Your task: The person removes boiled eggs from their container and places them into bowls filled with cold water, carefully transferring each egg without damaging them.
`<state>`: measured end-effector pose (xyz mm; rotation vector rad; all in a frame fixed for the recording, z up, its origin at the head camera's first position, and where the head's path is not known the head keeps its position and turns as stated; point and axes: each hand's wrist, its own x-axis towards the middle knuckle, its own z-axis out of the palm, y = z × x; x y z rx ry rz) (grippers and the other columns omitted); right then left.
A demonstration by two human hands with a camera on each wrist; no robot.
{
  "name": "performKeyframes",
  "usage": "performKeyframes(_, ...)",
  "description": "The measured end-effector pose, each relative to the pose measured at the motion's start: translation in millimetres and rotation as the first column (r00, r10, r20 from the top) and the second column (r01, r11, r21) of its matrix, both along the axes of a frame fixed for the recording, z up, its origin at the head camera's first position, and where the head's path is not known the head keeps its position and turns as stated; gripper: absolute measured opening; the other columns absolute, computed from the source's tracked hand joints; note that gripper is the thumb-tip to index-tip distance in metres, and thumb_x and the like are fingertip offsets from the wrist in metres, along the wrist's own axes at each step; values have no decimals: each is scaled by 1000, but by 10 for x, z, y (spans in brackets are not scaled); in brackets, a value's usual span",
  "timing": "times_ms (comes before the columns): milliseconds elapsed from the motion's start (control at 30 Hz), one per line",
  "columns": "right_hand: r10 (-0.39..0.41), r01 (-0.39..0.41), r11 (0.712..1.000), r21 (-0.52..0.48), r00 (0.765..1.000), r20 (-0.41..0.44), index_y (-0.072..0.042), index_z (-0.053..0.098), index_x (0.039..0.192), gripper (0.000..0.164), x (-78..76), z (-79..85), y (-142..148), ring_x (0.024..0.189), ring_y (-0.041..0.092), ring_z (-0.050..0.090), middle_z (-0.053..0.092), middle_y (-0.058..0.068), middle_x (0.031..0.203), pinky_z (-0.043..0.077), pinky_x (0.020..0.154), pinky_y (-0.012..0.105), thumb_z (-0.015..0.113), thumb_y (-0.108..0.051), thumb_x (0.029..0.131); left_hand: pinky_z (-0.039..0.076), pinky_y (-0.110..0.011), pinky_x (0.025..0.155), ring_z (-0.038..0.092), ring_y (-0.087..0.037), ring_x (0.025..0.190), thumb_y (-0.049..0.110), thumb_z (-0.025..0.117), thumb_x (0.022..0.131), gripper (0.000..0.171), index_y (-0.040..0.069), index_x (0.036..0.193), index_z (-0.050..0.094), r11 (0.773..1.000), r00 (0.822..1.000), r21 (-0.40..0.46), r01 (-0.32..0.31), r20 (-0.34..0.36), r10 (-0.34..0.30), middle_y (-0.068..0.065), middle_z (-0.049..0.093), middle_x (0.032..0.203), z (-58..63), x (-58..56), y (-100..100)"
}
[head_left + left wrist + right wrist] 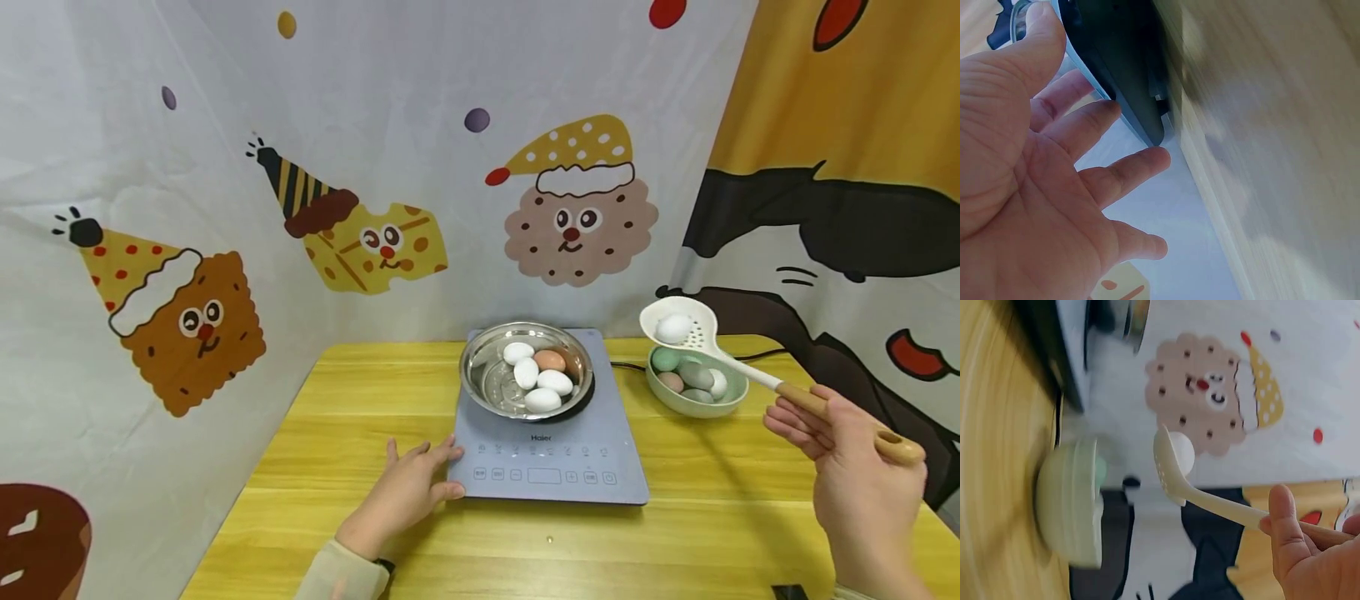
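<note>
Item: white egg (pixel 674 327), carried in the perforated bowl of a cream slotted spoon (pixel 678 323), centre right of the frame, held in the air above the pale green bowl (pixel 696 403). The egg is set up and to the left of the right hand (pixel 862 467), well apart from it, at the far end of the spoon. The spoon's wooden handle (pixel 847 419) is gripped by the right hand, fingers curled round it. Green bowl: several green, grey and white eggs. Steel bowl (pixel 527 370), frame centre: four white eggs, one brown, set on a grey induction cooker (pixel 549 450) lettered "Haier". Left hand (pixel 405 492): fingers spread and straight, laid against the cooker's lower left edge on the wooden table (pixel 360 417).
</note>
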<state>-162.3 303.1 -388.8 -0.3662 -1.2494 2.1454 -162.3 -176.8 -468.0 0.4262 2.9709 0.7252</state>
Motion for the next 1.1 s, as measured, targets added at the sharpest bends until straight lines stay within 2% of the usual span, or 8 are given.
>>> performKeyframes(100,-88,88,996,-4,996,22,3,73,122,30,26,-39,120,67,24,81,84,13,101,64,60,33,76,-17,100,8,-89,119,54,-53,144,41,80,90,63,18,146,66,1000,1000,2,-3,4,3,-3,56,161,-2,5,2)
performKeyframes(300,-172,170,985,32,983,59,-4,73,119,19,79,-158,264,67,15,81,84,3,97,63,60,25,72,-15,103,7,-89,119,54,-53,144,41,80,89,64,17,146,66,1000,1000,16,-2,14,2,-4,56,161,20,20,7)
performKeyframes(500,-223,170,955,244,952,211,-11,69,132,26,158,-279,298,68,-1,77,80,-14,96,60,63,12,65,-19,107,7,-90,118,54,-54,143,41,81,88,64,16,146,66,1000,1000,19,0,6,-1,-4,57,161,31,32,9)
performKeyframes(667,-296,122,854,505,914,279,-6,64,145,38,200,-365,272,73,-13,72,73,-25,99,56,68,4,59,-21,110,7,-90,118,54,-53,143,41,81,89,64,16,146,66,1000,1000,26,-2,8,2,-4,56,161,11,33,5)
performKeyframes(733,-316,114,820,561,907,279,-5,64,145,39,204,-390,251,75,-15,71,71,-26,101,56,69,3,59,-20,110,6,-89,119,54,-53,143,40,80,89,63,17,146,66,1000,1000,31,-5,13,4,-4,56,161,-2,31,4)
performKeyframes(900,-333,112,770,629,910,247,-6,65,146,40,212,-437,217,75,-19,68,71,-30,102,53,71,-1,59,-20,109,6,-88,120,53,-53,144,40,80,90,61,17,146,67,999,1000,37,-12,19,11,-3,56,161,-14,26,6)
performKeyframes(1000,-361,138,690,711,916,173,-10,66,145,40,223,-473,205,76,-24,64,69,-33,107,49,73,-4,60,-21,107,6,-88,120,54,-53,144,40,80,90,62,17,145,67,999,1000,39,-12,19,11,-3,56,161,-8,28,6)
performKeyframes(1100,-391,182,611,770,916,93,-13,68,145,40,236,-490,186,80,-28,61,73,-22,119,46,76,-5,60,-21,107,6,-89,119,54,-53,143,40,80,89,62,17,145,67,999,1000,43,-10,15,9,-4,57,161,1,36,5)
